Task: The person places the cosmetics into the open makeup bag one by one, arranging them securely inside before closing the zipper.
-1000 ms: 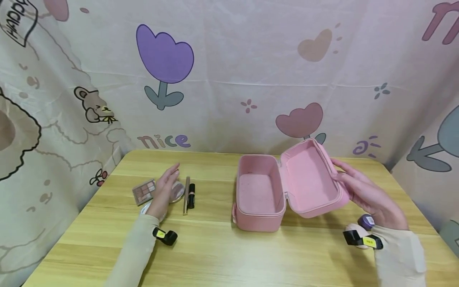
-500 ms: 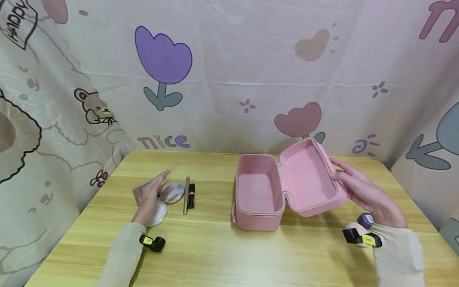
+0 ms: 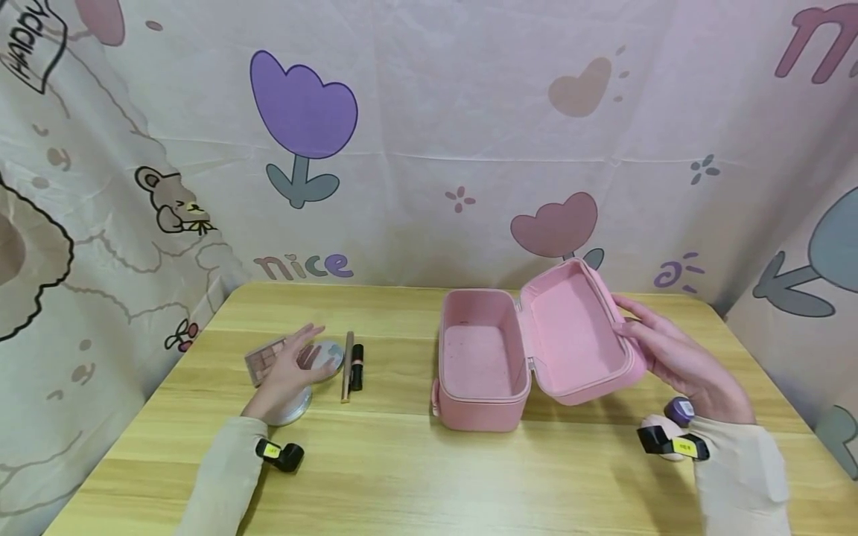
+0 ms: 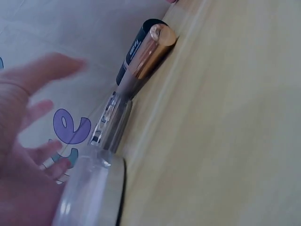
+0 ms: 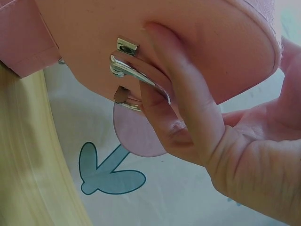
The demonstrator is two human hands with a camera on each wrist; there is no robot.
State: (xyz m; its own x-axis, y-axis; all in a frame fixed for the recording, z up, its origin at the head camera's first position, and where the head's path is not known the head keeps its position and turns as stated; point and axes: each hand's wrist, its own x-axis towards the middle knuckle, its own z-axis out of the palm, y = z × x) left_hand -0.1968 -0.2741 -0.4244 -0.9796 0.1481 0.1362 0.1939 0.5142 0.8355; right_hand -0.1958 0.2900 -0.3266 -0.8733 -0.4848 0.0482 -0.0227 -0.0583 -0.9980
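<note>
In the head view, my left hand (image 3: 287,376) hovers with spread fingers over the makeup at the left, holding nothing. Beneath and around it lie an eyeshadow palette (image 3: 258,363), a round compact (image 3: 335,351) and a second round compact (image 3: 296,409), each partly covered by the hand. A slim gold-coloured tube (image 3: 348,368) and a black tube (image 3: 357,372) lie just right of them. My right hand (image 3: 677,361) holds the raised lid (image 3: 576,335) of a pink cosmetic case (image 3: 479,418), thumb on the rim. Fingers sit by the lid's metal handle (image 5: 141,75) in the right wrist view.
By the right wrist stand a small purple jar (image 3: 679,411) and a pale pink rounded thing (image 3: 660,426), partly hidden by the wrist camera strap. A patterned cloth (image 3: 415,216) hangs behind the wooden table (image 3: 402,484).
My left hand has drawn back leftward and nearer to me, then spread its fingers over the compacts. My right hand keeps its hold on the lid.
</note>
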